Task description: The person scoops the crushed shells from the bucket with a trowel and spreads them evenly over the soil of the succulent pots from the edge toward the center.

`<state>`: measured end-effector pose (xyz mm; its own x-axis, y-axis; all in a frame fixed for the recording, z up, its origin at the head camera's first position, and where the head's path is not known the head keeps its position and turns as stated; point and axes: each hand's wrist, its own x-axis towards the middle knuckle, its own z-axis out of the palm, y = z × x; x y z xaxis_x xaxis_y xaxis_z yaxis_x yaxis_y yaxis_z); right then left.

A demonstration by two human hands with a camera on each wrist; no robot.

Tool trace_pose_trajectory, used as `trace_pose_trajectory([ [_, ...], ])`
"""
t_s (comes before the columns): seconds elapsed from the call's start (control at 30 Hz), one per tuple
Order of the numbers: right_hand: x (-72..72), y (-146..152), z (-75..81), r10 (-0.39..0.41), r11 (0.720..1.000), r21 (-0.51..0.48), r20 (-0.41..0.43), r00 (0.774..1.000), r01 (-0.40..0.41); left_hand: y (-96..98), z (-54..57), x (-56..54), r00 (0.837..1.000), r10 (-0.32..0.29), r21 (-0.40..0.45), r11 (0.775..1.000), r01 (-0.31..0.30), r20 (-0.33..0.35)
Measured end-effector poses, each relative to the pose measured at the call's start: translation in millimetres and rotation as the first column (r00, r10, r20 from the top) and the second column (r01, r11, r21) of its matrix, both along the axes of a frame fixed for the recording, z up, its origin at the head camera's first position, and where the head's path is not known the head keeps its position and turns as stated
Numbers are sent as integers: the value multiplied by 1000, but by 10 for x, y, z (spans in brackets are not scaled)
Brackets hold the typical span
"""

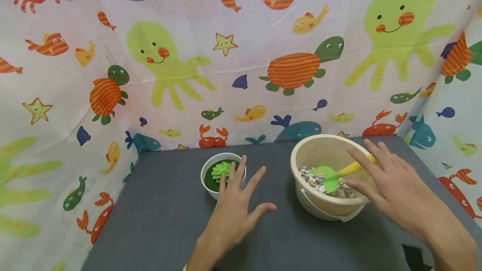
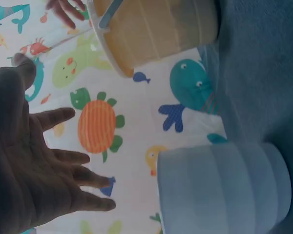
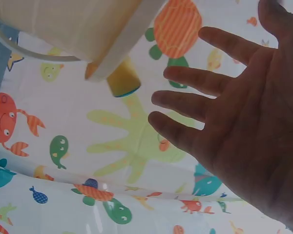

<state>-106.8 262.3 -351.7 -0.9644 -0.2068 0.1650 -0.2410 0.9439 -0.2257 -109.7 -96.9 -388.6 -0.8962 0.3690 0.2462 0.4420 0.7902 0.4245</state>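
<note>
My left hand (image 1: 234, 214) hovers with spread fingers in front of a small white pot (image 1: 203, 175), holding nothing. Inside that pot a green succulent (image 1: 221, 170) sits on a dark green surface. To the right stands a cream bucket (image 1: 320, 208) with a white handle, partly filled with small pale stones or shell bits (image 1: 346, 190). A toy shovel (image 1: 330, 177) with a green blade and yellow handle leans in it, its blade on the bits. Beside the bucket's right rim my right hand (image 1: 403, 191) is raised, fingers extended and apart, clear of the shovel handle in the right wrist view.
A dark grey cloth-like surface (image 1: 158, 221) lies under the pot and bucket. White curtains (image 1: 241, 20) printed with sea animals hang behind and at both sides. A small black patch (image 1: 413, 256) shows near the right forearm.
</note>
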Motion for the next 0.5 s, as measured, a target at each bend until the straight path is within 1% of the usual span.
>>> trace_pose_trajectory([
  [0.13, -105, 34, 13, 6, 1000, 22, -20, 1000, -6, 90, -22, -58, 999, -34, 12, 999, 34, 13],
  [0.3, -216, 85, -23, -3, 998, 59, -43, 999, 6, 216, 0, -104, 996, -62, 9, 998, 61, 62],
  [0.37, -245, 102, -40, -5, 998, 66, -53, 999, 9, 262, -6, -130, 995, -72, 2, 997, 72, 72],
  [0.5, -319, 129, -52, 1, 997, 73, -38, 999, 2, 357, -5, -197, 994, -85, -14, 996, 86, 62],
])
